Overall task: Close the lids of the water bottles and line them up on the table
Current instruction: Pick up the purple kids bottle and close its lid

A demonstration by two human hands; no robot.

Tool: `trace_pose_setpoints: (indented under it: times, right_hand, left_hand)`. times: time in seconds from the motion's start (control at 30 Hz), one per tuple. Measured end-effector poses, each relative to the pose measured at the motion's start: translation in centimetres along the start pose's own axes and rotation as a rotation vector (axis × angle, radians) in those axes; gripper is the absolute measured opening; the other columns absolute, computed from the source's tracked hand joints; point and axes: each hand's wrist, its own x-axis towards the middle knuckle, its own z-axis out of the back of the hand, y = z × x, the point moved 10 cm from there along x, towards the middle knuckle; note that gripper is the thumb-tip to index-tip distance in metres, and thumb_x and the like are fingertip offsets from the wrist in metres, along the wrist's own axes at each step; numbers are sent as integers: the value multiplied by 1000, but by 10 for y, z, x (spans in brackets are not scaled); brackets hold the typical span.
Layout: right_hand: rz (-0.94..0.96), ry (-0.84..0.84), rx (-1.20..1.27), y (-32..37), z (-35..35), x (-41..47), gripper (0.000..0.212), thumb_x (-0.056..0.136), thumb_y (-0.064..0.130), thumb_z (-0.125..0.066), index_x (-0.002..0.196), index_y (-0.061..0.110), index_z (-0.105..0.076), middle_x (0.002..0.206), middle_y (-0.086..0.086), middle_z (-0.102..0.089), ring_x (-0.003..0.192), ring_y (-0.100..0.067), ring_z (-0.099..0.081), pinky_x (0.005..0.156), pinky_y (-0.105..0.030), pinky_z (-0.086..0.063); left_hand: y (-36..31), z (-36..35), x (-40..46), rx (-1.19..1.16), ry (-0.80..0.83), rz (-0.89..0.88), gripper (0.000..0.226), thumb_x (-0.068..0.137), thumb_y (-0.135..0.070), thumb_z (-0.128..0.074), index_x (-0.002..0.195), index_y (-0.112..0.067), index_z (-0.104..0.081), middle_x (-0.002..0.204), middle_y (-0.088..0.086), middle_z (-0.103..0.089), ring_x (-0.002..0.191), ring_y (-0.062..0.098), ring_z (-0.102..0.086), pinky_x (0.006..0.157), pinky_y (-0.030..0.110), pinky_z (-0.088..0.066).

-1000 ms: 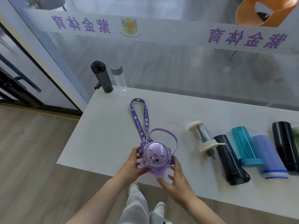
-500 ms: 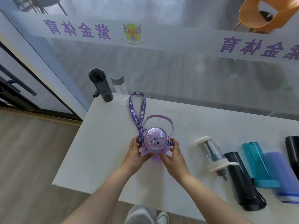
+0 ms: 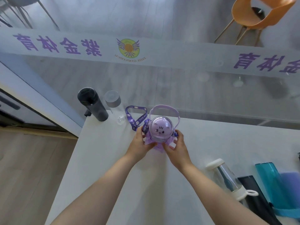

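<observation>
A purple bottle (image 3: 160,129) with a domed cat-face lid, a carry handle and a printed lanyard (image 3: 136,118) stands upright near the table's far left. My left hand (image 3: 141,143) grips its left side and my right hand (image 3: 176,145) grips its right side. Just beyond it at the far left corner stand a black bottle (image 3: 92,104) and a clear bottle with a grey cap (image 3: 114,106), both upright with lids on. At the right lie a clear bottle with white ends (image 3: 225,177), a black bottle (image 3: 254,197), a teal bottle (image 3: 271,182) and a blue one (image 3: 290,181).
The white table (image 3: 113,168) ends at its left edge over a wooden floor. A glass wall with a printed banner (image 3: 128,49) runs right behind the table. An orange chair (image 3: 259,15) stands beyond the glass.
Both hands have carried the purple bottle away from the near edge toward the far left, close to the two upright bottles. The lanyard now trails bunched beside it.
</observation>
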Motion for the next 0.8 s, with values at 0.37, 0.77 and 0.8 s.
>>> trace_pose_setpoints:
  times: [0.37, 0.77, 0.8]
  right_hand:
    - [-5, 30, -13, 22, -12, 60, 59, 73, 33, -80, 118, 43, -42, 126, 10, -53, 114, -7, -56, 84, -31, -56]
    - [-45, 79, -27, 22, -32, 62, 58, 73, 33, -80, 111, 51, -40, 127, 10, -55, 110, -1, -58, 84, -30, -57]
    - [-45, 78, -39, 22, -33, 62, 59, 73, 34, -80, 113, 49, -40, 127, 11, -55, 110, 0, -58, 84, -29, -57]
  left_hand:
    - [-7, 21, 49, -17, -97, 7, 76, 64, -41, -87, 125, -33, -43, 115, -23, -58, 98, -15, -56, 78, 15, -49]
    - [-4, 38, 38, -37, -172, -12, 78, 60, -50, -80, 125, -33, -40, 126, -2, -55, 114, 19, -59, 96, 38, -51]
    - [-5, 39, 38, -39, -171, -11, 79, 59, -52, -79, 125, -34, -40, 126, -1, -55, 114, 19, -59, 97, 40, -50]
